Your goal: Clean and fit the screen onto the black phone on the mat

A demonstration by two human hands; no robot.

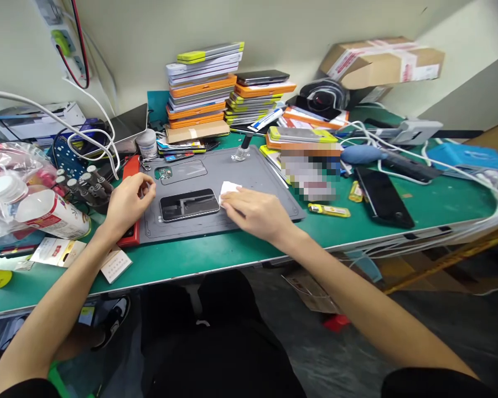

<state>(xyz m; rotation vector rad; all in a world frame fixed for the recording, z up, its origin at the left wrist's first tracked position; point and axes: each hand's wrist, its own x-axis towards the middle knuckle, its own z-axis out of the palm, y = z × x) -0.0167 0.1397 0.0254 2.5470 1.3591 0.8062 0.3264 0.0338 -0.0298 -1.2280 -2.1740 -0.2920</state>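
A dark phone [190, 204] lies flat in the middle of a grey work mat [253, 171]. My right hand [255, 213] presses a small white cloth [229, 188] against the phone's right end, fingers closed on it. My left hand [126, 203] rests curled at the mat's left edge, just left of the phone; nothing shows in its fingers. A phone back cover [180, 171] with a camera cutout lies behind the phone on the mat.
Stacks of orange and green phone boxes [203, 83] stand at the back. A black phone [384, 197], a yellow lighter [328, 209] and white cables [460, 171] lie to the right. Bottles [50, 213] and a tool holder [87, 185] crowd the left. A cardboard box [382, 61] sits far right.
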